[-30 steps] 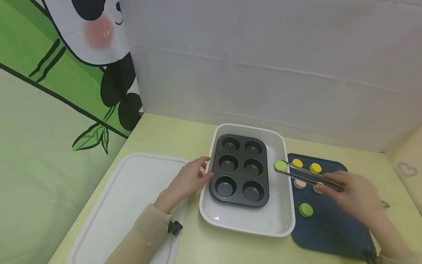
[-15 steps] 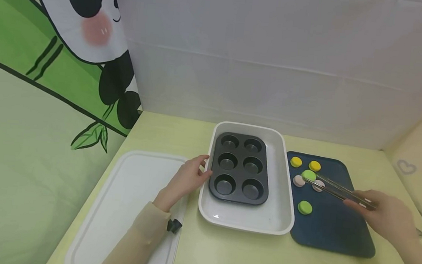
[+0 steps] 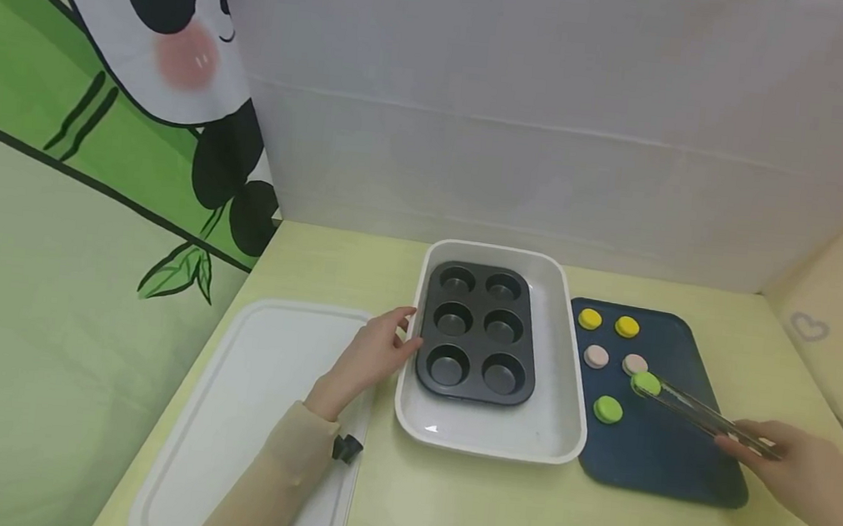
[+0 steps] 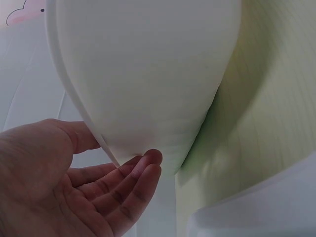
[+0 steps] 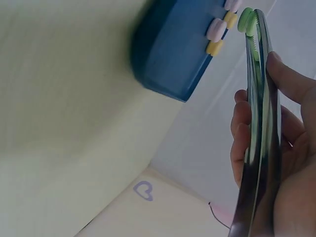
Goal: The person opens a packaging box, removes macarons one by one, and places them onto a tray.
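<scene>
In the head view my right hand point(image 3: 799, 463) grips metal tongs point(image 3: 712, 418), whose tips pinch a green macaron point(image 3: 646, 384) over the dark blue tray point(image 3: 675, 461). A second green macaron point(image 3: 608, 410) lies to its left. Two pink macarons point(image 3: 596, 357) and two yellow macarons point(image 3: 626, 327) sit farther back. The right wrist view shows the thumb and fingers round the tongs point(image 5: 261, 123). My left hand point(image 3: 372, 355) holds the left edge of a white rectangular dish point(image 3: 492, 436); in the left wrist view its fingertips touch the outer wall point(image 4: 143, 89).
A dark muffin pan point(image 3: 479, 335) lies in the white dish, its cups bare. A white tray point(image 3: 250, 415) rests on the table at left, under the left forearm. A pale wall cloth point(image 3: 515, 137) rises behind the table point(image 3: 459, 517).
The right hand has moved right and toward me, carrying the green macaron in the tongs from above the dish's right edge to over the blue tray. The left hand has stayed at the dish.
</scene>
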`<state>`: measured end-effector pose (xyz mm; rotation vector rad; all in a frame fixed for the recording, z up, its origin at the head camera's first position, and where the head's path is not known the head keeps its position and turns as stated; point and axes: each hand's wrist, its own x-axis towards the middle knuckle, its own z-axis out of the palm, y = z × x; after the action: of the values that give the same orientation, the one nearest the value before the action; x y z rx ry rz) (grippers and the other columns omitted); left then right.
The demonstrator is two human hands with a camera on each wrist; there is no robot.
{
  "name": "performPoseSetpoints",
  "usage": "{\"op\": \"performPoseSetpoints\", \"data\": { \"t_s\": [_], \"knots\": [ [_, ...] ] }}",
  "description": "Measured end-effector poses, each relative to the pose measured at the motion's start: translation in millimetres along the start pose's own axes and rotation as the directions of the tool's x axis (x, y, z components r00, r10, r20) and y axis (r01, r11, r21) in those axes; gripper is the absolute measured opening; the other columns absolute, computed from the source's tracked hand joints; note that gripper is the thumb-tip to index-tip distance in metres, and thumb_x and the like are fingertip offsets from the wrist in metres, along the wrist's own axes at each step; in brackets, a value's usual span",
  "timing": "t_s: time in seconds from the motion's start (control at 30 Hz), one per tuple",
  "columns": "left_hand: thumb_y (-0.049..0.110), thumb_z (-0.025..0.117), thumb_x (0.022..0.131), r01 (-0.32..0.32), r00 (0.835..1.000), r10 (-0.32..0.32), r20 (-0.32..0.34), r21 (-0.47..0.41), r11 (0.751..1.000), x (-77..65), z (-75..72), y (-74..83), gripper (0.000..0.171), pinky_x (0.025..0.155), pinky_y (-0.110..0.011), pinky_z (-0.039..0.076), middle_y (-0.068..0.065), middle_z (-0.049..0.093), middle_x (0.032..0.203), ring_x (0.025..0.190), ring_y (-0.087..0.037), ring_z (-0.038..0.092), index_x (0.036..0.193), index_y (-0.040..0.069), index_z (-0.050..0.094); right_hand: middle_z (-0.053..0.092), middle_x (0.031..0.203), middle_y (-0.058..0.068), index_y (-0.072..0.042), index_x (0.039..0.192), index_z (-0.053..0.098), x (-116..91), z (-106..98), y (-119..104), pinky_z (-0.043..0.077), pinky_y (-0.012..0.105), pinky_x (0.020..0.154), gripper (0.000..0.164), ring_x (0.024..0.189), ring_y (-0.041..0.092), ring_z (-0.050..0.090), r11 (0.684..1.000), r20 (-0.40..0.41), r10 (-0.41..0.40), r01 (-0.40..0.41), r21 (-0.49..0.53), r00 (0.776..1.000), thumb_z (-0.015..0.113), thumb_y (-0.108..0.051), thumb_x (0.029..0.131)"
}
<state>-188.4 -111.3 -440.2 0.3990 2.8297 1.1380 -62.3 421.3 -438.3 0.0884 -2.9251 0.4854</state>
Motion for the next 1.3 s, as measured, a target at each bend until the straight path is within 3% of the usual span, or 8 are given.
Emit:
{"op": "performPoseSetpoints", "data": {
  "t_s": [0.2,0.33,0.53,0.7,1.07,1.3],
  "knots": [
    [0.021,0.067,0.096,0.004,1.0,-0.004,0.007,-0.008,1.0,0.4,-0.2,1.5,0.056,0.065,-0.03,0.053,-0.013,0.062,0.121,0.081,-0.014,0.063,0.145,0.004,0.047,0.072,0.091,0.025,-0.001,0.104,0.075,-11,2,4,0.046,0.038,0.056,0.046,0.074,0.041,0.069,0.998,0.056,0.059,-0.059,-0.004,0.997,0.08,-0.041,0.083],
    [0.021,0.067,0.096,0.003,1.0,-0.003,0.007,-0.005,1.0,1.1,-1.0,2.3,0.056,0.065,-0.03,0.053,-0.012,0.063,0.12,0.082,-0.015,0.063,0.145,0.004,0.047,0.071,0.093,0.027,0.002,0.107,0.072,-15,1,4,0.049,0.05,0.06,0.05,0.079,0.045,0.068,0.995,0.121,0.098,-0.098,-0.005,0.988,0.077,-0.043,0.086],
    [0.021,0.067,0.096,-0.001,1.0,0.001,-0.002,-0.007,1.0,2.1,-2.4,0.9,0.055,0.066,-0.031,0.054,-0.012,0.063,0.119,0.082,-0.015,0.064,0.145,0.004,0.047,0.071,0.09,0.026,0.001,0.107,0.073,-19,7,7,0.05,0.052,0.061,0.05,0.08,0.045,0.068,0.994,0.141,0.109,-0.11,-0.006,0.984,0.076,-0.044,0.086],
    [0.021,0.067,0.096,-0.005,1.0,0.005,-0.008,-0.013,1.0,1.5,-3.3,0.1,0.054,0.067,-0.032,0.053,-0.013,0.063,0.118,0.081,-0.015,0.064,0.144,0.004,0.049,0.072,0.087,0.023,-0.001,0.104,0.074,-22,14,11,0.049,0.047,0.058,0.047,0.075,0.041,0.069,0.996,0.116,0.091,-0.092,0.0,0.989,0.079,-0.043,0.084],
    [0.02,0.066,0.097,-0.001,1.0,0.001,0.004,-0.01,1.0,1.5,-1.4,-0.1,0.054,0.068,-0.032,0.054,-0.014,0.063,0.119,0.083,-0.016,0.064,0.145,0.004,0.048,0.072,0.088,0.025,0.0,0.103,0.075,-26,19,17,0.049,0.049,0.056,0.047,0.075,0.042,0.069,0.996,0.093,0.089,-0.09,0.005,0.992,0.081,-0.042,0.082],
    [0.02,0.067,0.096,-0.003,1.0,0.003,0.0,-0.013,1.0,1.2,-0.5,0.4,0.054,0.067,-0.032,0.054,-0.014,0.063,0.119,0.083,-0.016,0.064,0.145,0.004,0.048,0.073,0.09,0.022,0.001,0.118,0.068,-23,13,21,0.048,0.056,0.063,0.057,0.087,0.048,0.067,0.988,0.212,0.147,-0.155,0.019,0.966,0.072,-0.048,0.089]
  ]
}}
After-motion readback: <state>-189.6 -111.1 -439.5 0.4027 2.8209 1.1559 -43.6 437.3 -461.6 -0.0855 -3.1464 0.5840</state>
